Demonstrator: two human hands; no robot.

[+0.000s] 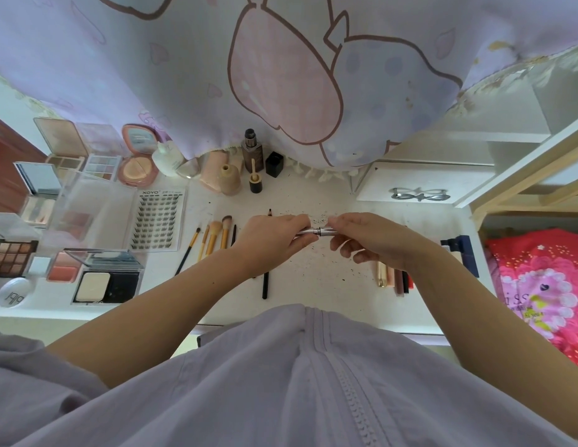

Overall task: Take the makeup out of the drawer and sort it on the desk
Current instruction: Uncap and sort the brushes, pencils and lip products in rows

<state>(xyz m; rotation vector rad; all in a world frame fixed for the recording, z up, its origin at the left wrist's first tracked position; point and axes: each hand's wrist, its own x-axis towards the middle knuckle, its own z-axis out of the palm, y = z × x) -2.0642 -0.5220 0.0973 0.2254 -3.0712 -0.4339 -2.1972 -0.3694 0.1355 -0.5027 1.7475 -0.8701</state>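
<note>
Left edge of desk (329,279): palettes (13,257) and compacts grouped. Next, lash card (160,219), then brushes (213,237) in a row. Mid-desk, above the surface: left hand (268,243) and right hand (371,238) hold a slim silver pen-type makeup tube (318,232) level between them, fingers of each pinching one end. Risk, as judged: if the halves part suddenly, one could drop and roll into the brushes. Tube looks metallic, narrow, with a dark band at its middle. Right edge: lip tubes (394,279) lying together.
</note>
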